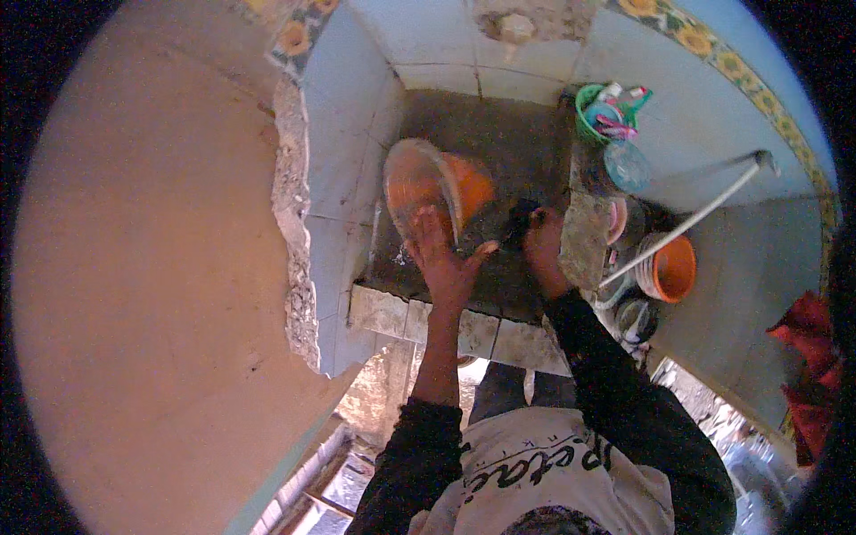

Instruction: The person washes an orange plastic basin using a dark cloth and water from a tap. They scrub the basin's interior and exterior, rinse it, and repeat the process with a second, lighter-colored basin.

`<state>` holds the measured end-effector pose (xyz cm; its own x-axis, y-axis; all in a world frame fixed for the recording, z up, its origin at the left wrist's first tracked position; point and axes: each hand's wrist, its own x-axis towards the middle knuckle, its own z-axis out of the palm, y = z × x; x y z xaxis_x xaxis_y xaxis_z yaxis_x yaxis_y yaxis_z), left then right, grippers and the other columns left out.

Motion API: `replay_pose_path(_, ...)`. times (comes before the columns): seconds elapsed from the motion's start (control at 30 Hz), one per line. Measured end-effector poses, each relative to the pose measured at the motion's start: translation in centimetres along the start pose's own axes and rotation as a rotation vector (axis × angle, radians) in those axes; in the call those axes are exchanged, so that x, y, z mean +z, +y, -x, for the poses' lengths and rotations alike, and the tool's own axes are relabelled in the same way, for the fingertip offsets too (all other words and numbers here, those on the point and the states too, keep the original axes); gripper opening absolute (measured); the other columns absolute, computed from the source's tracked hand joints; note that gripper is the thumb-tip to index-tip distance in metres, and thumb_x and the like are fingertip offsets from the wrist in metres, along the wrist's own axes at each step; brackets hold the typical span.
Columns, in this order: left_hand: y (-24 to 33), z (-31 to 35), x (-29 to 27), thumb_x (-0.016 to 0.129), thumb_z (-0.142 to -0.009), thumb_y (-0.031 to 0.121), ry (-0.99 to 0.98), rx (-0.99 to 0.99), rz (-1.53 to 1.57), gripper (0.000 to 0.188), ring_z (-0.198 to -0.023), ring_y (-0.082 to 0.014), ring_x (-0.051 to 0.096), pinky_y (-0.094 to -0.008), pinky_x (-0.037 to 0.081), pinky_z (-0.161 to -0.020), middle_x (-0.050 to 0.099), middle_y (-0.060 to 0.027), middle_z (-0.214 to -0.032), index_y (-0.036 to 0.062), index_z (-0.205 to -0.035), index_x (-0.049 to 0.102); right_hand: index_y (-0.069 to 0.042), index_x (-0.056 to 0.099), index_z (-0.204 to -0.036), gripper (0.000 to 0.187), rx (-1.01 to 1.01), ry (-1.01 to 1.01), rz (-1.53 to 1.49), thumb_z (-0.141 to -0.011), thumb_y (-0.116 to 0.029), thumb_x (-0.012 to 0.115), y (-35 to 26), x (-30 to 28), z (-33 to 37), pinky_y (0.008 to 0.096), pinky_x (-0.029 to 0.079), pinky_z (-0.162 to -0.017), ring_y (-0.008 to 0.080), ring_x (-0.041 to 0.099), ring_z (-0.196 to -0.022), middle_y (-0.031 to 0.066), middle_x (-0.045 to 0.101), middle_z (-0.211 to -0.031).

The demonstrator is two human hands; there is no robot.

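A tilted, worn orange bucket (pixel 415 183) lies toward the left of a dark, wet basin, blurred by motion. My left hand (pixel 435 259) is at its near side, with the fingers laid against the pale face and the thumb apart across the rim. To the right, my right hand (pixel 542 242) is closed around a dark, soft-looking bundle (pixel 520 223), perhaps a scrubber or cloth. Its exact kind does not show. The bundle is beside the bucket, over the basin floor.
A tiled ledge (pixel 437 325) forms the basin's near edge. At right, a green basket (pixel 590 114) holds bottles and brushes, with a clear blue bowl (pixel 628 167) below. A white pipe (pixel 682 223) slants above an orange bucket (pixel 673 269). Broken wall edging (pixel 294 205) stands left.
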<state>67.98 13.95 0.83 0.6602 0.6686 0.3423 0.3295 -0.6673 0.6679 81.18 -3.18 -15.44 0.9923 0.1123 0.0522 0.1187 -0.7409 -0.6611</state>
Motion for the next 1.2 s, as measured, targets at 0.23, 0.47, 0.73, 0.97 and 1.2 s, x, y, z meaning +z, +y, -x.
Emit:
replay_pose_path(0.23,-1.6,-4.6,5.3,0.059,-0.102,0.055,-0.239,-0.477,0.419,0.066,-0.09,-0.0305,0.065,-0.043,0.053,-0.082,0.071,-0.0198,-0.102,-0.0087,-0.117,0.064,-0.005,0.059,-0.129,0.035,-0.728,-0.33,0.569,-0.094,-0.008,0.058,11.1,6.0,1.0,0.0516,0.051,-0.091,0.0401,0.064,-0.105,0.0215,0.062,-0.121)
replay_pose_path(0.47,-5.1,-4.3,-0.7,0.052,-0.104,0.06,-0.136,-0.691,0.298,0.076,-0.085,-0.0308,0.066,-0.0478,0.051,-0.076,0.071,-0.0262,-0.097,-0.0146,-0.106,0.066,-0.011,0.062,-0.134,0.039,-0.215,-0.184,-0.735,-0.099,-0.027,0.063,-20.3,-2.8,5.2,0.049,0.041,-0.11,0.0345,0.054,-0.124,0.014,0.059,-0.131)
replay_pose_path(0.73,-5.0,-1.2,4.4,0.053,-0.103,0.059,0.038,-0.629,0.472,0.077,-0.097,-0.034,0.067,-0.0466,0.053,-0.086,0.068,-0.031,-0.118,-0.0155,-0.12,0.061,-0.01,0.057,-0.144,0.042,-0.378,0.127,-0.239,-0.105,-0.025,0.054,-16.5,4.9,0.1,0.0598,0.023,-0.121,0.0385,0.044,-0.141,0.0147,0.05,-0.154)
replay_pose_path(0.97,-1.1,-0.5,2.3,0.053,-0.105,0.057,0.081,-0.867,0.917,0.071,-0.101,-0.029,0.067,-0.0417,0.056,-0.086,0.069,-0.0183,-0.119,-0.0109,-0.123,0.061,-0.011,0.054,-0.149,0.044,-0.327,-0.47,-0.396,-0.106,-0.019,0.051,-12.8,2.3,2.7,0.0566,0.023,-0.123,0.0377,0.04,-0.148,0.0153,0.049,-0.156)
replay_pose_path(1.2,-5.4,-0.3,2.5,0.054,-0.105,0.056,-0.005,-0.941,0.913,0.064,-0.086,-0.0261,0.068,-0.0408,0.056,-0.077,0.071,-0.0122,-0.1,-0.0073,-0.112,0.065,-0.014,0.062,-0.142,0.04,-0.278,-0.698,-0.498,-0.104,-0.024,0.057,-12.9,0.0,7.7,0.0582,0.026,-0.121,0.0393,0.049,-0.14,0.0159,0.055,-0.15)
